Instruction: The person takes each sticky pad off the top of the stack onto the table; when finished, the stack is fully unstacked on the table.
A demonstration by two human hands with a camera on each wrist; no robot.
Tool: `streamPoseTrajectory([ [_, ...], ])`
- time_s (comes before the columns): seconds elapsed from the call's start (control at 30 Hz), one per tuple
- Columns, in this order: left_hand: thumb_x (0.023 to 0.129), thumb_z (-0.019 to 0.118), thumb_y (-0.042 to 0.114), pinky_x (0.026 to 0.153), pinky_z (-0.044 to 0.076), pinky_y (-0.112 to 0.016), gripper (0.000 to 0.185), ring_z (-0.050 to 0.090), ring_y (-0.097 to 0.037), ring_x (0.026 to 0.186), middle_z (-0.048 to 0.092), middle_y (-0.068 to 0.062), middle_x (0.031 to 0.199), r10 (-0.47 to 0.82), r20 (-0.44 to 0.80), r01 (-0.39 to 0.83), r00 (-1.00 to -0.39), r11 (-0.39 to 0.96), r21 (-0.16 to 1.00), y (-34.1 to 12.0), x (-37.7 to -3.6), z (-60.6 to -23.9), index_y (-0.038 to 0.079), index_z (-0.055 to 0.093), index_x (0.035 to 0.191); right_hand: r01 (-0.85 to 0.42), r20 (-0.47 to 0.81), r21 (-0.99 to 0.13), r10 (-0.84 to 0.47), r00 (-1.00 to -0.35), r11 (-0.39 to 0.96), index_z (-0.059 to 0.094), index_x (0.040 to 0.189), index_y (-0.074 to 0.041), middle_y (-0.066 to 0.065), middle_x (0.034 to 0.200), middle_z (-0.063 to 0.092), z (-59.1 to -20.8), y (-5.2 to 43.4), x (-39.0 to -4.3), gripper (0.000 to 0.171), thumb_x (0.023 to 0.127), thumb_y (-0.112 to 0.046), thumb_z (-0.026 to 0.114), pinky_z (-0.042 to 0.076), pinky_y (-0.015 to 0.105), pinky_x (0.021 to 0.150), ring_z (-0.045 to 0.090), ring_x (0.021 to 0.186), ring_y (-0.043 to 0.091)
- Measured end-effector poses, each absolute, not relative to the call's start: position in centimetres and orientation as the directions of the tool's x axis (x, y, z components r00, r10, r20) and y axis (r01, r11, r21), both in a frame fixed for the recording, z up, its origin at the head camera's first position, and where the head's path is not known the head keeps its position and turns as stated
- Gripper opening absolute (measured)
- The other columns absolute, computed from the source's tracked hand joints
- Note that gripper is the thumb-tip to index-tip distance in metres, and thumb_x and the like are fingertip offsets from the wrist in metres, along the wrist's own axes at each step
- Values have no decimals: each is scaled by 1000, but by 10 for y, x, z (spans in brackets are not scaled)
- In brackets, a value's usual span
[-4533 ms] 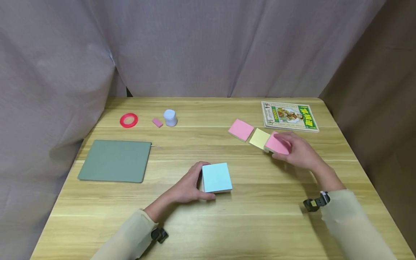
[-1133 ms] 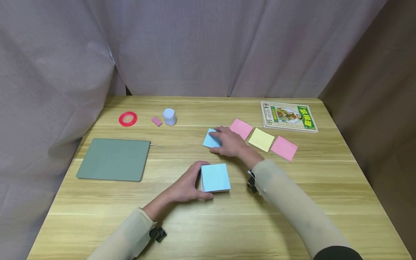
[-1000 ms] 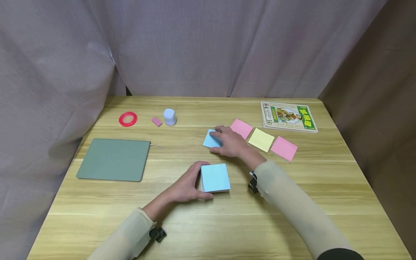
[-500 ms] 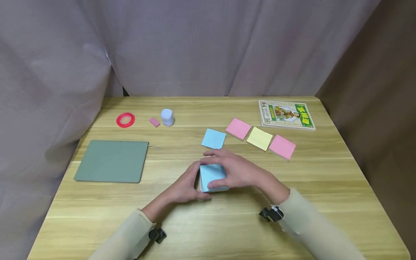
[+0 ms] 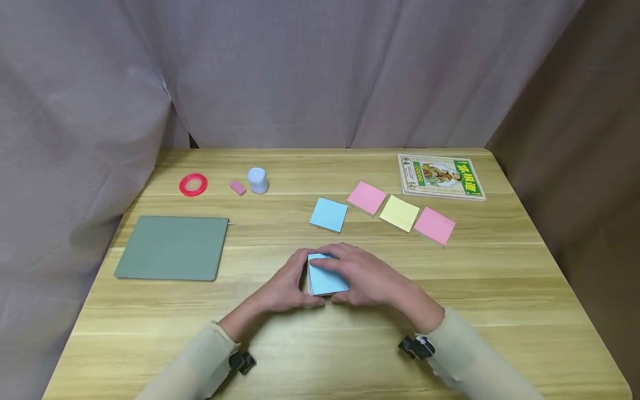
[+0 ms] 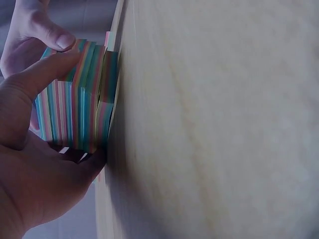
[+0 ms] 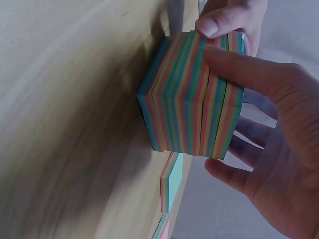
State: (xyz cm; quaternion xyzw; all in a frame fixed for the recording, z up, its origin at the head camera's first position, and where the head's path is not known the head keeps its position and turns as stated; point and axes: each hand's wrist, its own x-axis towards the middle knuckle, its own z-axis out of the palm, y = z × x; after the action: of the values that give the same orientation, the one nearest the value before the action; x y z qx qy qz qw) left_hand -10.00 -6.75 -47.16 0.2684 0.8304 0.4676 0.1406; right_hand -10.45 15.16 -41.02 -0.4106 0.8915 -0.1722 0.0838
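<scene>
Now both hands close on the note block (image 5: 326, 276) near the table's (image 5: 500, 289) front middle.
Left hand (image 5: 282, 284) grips its left side; right hand (image 5: 372, 278) curls over the top from the right.

The right hand (image 5: 367, 278) has left the row of loose sheets at the far side of the tabletop (image 5: 500, 289) and come back to the block of sticky notes (image 5: 325, 280), where it now lies over the top with fingers on the blue face and thumb at the near side. A single blue sheet (image 5: 328, 214) it was pressing a second ago lies uncovered beside the pink sheet (image 5: 367, 198). Earlier that row had no blue sheet
</scene>
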Motion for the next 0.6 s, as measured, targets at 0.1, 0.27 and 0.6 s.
streamPoseTrajectory([
  [0.1, 68, 91, 21, 101, 39, -40, 91, 46, -18, 116, 45, -4, 134, 578, 20, 314, -816, 412, 856, -68, -100, -472, 12, 37, 141, -682, -21, -400, -750, -661, 612, 53, 142, -20, 0, 145, 45, -407, 154, -106, 75, 75, -31, 85, 39, 38, 104, 42, 130, 17],
  [0.27, 68, 91, 21, 104, 37, -41, 89, 45, -18, 120, 45, -4, 134, 576, 26, 319, -817, 414, 853, -68, -101, -472, 12, 38, 139, -593, -30, -485, -690, -723, 643, 55, 141, -22, 0, 140, 48, -396, 168, -115, 73, 75, -34, 85, 45, 40, 95, 48, 121, 18],
  [0.6, 66, 91, 20, 102, 37, -41, 90, 45, -19, 116, 47, -4, 130, 561, 15, 306, -828, 428, 850, -66, -100, -472, 10, 39, 138, -431, -32, -360, -472, -881, 828, 56, 139, -18, 10, 142, 48, -419, 214, -161, 76, 72, -37, 86, 43, 51, 96, 46, 127, 31],
])
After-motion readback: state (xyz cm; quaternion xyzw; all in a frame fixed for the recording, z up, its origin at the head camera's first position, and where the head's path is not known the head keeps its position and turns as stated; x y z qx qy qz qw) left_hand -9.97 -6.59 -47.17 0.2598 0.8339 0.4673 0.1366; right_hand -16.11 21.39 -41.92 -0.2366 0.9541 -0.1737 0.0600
